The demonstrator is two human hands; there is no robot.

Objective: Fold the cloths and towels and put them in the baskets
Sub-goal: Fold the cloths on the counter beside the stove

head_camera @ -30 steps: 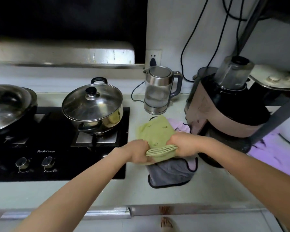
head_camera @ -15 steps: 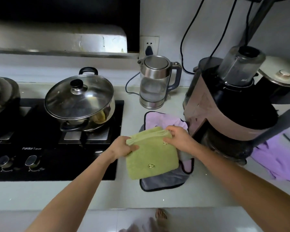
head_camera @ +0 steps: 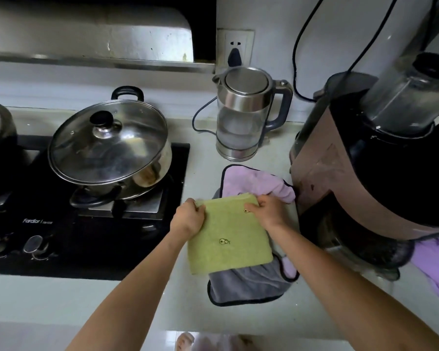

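Note:
A green towel (head_camera: 228, 239), folded into a square, lies flat on the white counter on top of a grey and lilac cloth with black trim (head_camera: 249, 285). My left hand (head_camera: 188, 219) grips the towel's far left corner. My right hand (head_camera: 266, 211) pinches its far right corner. Part of the lilac side of the lower cloth (head_camera: 259, 183) shows beyond the towel. No basket is in view.
A lidded steel pot (head_camera: 109, 150) sits on the black gas hob (head_camera: 86, 236) to the left. A glass kettle (head_camera: 243, 117) stands behind the cloths. A large blender (head_camera: 380, 158) crowds the right. Another lilac cloth (head_camera: 436, 264) lies at the far right.
The green towel was folded over toward me and now lies flat as a square. Both hands moved from its near edge to its far corners.

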